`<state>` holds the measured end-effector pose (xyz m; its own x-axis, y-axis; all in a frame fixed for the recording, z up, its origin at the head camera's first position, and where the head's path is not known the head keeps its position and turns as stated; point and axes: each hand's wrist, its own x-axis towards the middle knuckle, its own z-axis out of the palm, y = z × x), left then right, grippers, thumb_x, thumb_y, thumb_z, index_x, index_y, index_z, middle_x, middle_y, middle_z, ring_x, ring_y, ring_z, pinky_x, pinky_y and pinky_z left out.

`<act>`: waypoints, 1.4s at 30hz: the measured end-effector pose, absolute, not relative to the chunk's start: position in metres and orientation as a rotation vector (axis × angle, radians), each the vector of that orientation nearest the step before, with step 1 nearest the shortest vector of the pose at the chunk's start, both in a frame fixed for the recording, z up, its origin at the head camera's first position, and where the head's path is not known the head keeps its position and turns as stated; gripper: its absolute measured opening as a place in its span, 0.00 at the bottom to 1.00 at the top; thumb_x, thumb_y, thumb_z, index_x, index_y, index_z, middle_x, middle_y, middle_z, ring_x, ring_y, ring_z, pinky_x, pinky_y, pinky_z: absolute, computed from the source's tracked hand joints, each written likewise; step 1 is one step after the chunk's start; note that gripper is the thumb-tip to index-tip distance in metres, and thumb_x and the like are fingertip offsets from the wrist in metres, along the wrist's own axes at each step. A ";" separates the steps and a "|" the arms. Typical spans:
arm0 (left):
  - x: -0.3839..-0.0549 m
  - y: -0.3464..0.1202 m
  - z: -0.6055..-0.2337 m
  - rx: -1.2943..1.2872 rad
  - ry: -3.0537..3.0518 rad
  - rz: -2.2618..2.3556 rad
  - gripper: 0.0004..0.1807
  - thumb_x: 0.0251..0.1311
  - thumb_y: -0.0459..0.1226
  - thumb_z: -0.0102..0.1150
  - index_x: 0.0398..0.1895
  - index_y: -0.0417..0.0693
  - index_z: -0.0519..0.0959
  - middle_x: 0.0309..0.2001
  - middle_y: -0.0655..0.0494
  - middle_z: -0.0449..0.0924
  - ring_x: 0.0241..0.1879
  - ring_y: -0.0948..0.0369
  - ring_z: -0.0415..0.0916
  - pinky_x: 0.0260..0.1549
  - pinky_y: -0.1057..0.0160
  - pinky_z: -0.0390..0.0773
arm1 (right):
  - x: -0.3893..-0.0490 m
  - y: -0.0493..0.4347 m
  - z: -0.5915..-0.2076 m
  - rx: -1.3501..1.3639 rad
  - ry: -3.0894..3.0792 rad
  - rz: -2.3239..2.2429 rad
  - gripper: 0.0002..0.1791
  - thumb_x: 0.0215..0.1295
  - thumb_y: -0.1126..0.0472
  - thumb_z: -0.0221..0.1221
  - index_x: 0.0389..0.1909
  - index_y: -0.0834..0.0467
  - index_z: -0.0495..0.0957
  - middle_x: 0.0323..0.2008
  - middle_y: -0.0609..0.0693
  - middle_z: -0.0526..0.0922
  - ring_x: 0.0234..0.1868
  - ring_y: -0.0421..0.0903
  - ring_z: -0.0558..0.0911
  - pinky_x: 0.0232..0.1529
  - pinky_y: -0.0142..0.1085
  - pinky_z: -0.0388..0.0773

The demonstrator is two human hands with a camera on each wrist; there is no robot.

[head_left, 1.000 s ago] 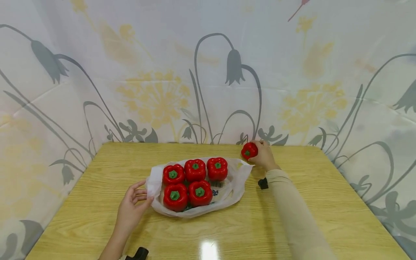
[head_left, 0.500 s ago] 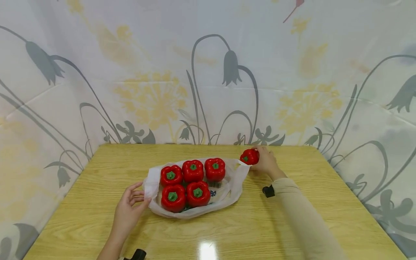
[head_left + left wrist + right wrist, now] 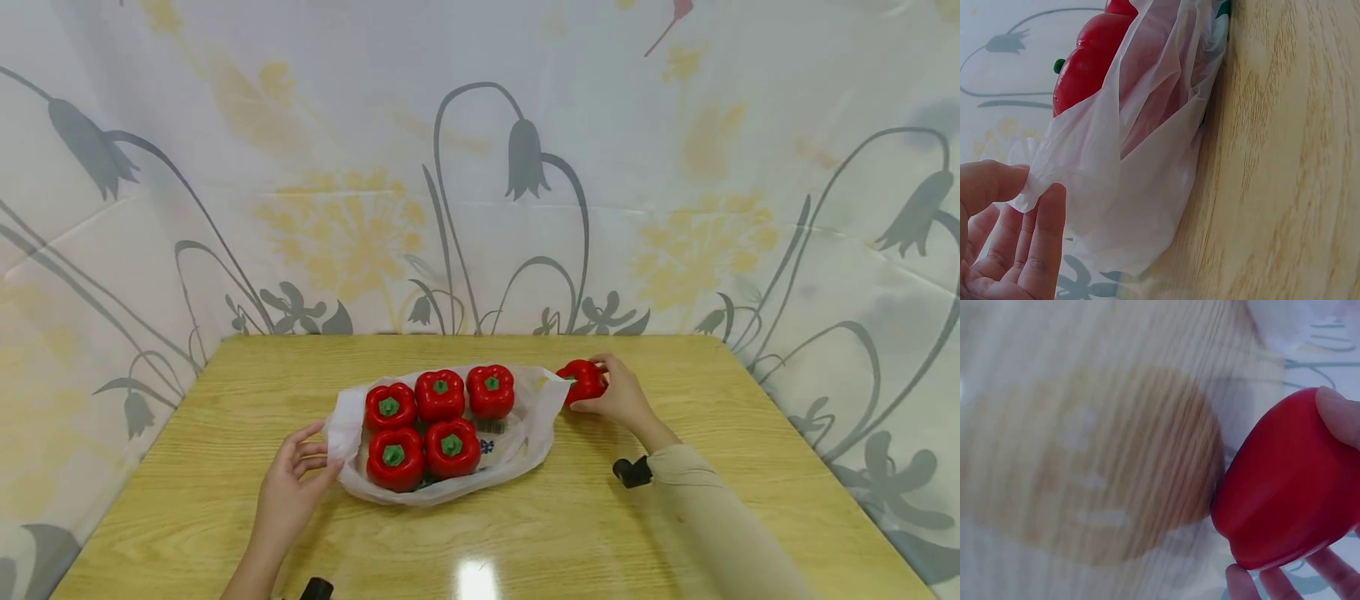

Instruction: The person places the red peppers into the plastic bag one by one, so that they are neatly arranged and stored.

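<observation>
A white plastic bag [image 3: 536, 429] lies spread on the table with several red bell peppers [image 3: 395, 459] in it, green stems upward. At the bag's left end, my left hand [image 3: 294, 479] pinches its edge between thumb and fingertip, plain in the left wrist view. Just past the bag's right end, my right hand [image 3: 621, 393] holds another red bell pepper [image 3: 588, 379], its stem turned to the left. In the right wrist view the thumb is over this bell pepper [image 3: 1288, 484] and the fingers are under it. The bag's right corner hides part of it.
The wooden table [image 3: 555, 533] carries the bag near its middle. Behind it hangs a flower-patterned cloth [image 3: 480, 167], which meets the table's back edge. A small black device [image 3: 632, 472] sits at my right wrist.
My right hand has drawn the bell pepper from the table's back towards me, up to the bag's right corner, and the stem has turned leftward. The left hand keeps its pinch on the bag.
</observation>
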<state>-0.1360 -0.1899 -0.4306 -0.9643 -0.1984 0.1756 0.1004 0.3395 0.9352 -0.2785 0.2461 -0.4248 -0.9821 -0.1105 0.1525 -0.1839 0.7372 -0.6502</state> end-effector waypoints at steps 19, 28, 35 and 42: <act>-0.136 -0.188 -0.429 0.093 -2.340 -1.652 0.29 0.54 0.27 0.63 0.60 0.42 0.67 0.44 0.42 0.76 0.36 0.70 0.73 0.33 0.73 0.76 | -0.224 0.241 -0.422 0.021 -2.788 1.382 0.47 0.45 0.50 0.72 0.62 0.61 0.57 0.55 0.63 0.67 0.43 0.56 0.73 0.41 0.44 0.75; -0.136 -0.189 -0.430 0.076 -2.334 -1.649 0.29 0.54 0.27 0.63 0.60 0.42 0.66 0.44 0.42 0.75 0.36 0.70 0.74 0.32 0.73 0.77 | -0.204 0.239 -0.413 -0.040 -2.726 1.499 0.47 0.46 0.49 0.72 0.62 0.59 0.56 0.55 0.61 0.65 0.44 0.56 0.71 0.37 0.39 0.76; -0.135 -0.189 -0.428 0.084 -2.346 -1.654 0.29 0.54 0.28 0.63 0.61 0.42 0.66 0.45 0.42 0.75 0.36 0.71 0.73 0.32 0.72 0.77 | -0.191 0.237 -0.405 -0.059 -2.687 1.547 0.46 0.47 0.51 0.71 0.63 0.59 0.55 0.56 0.61 0.65 0.46 0.56 0.69 0.36 0.39 0.76; -0.135 -0.188 -0.426 0.086 -2.361 -1.638 0.30 0.54 0.28 0.63 0.61 0.43 0.66 0.45 0.43 0.75 0.37 0.71 0.73 0.32 0.72 0.76 | -0.180 0.234 -0.395 -0.044 -2.646 1.585 0.44 0.49 0.54 0.71 0.63 0.60 0.56 0.57 0.60 0.66 0.47 0.56 0.69 0.37 0.39 0.76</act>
<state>-0.1350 -0.1881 -0.4265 -0.9628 -0.1986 0.1832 0.1021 0.3605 0.9272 -0.1804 0.2337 -0.3947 -0.9980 0.0535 0.0343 -0.0050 0.4719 -0.8816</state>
